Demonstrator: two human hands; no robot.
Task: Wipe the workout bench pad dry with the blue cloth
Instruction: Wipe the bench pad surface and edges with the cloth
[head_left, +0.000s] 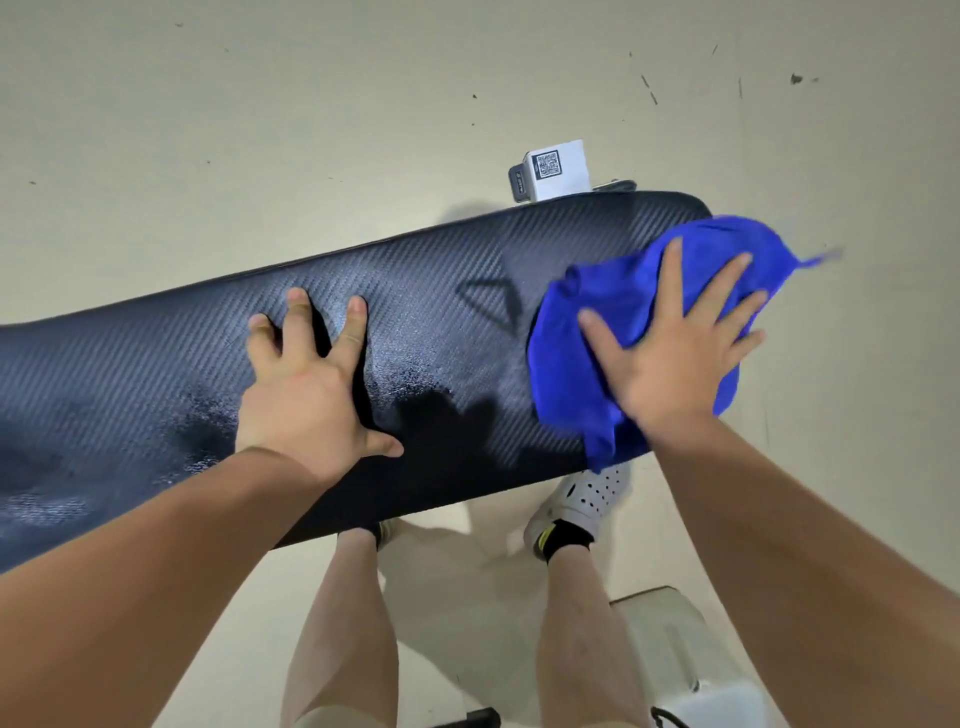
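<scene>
Blue cloth: bunched on the right end of the pad, one edge hanging over the near side; its far edge is blurred.
Bench pad: long, black, woven texture; wet sheen and droplets near its middle and left part.
Right hand: flat on the cloth, fingers spread wide; pressing, not clutching.
Left hand: splayed on the bare pad, empty; fingertips bent against the surface.
Floor: pale, scuffed; a small white box with a QR code lies just beyond the pad.
Below: bare legs, a white perforated shoe.
</scene>
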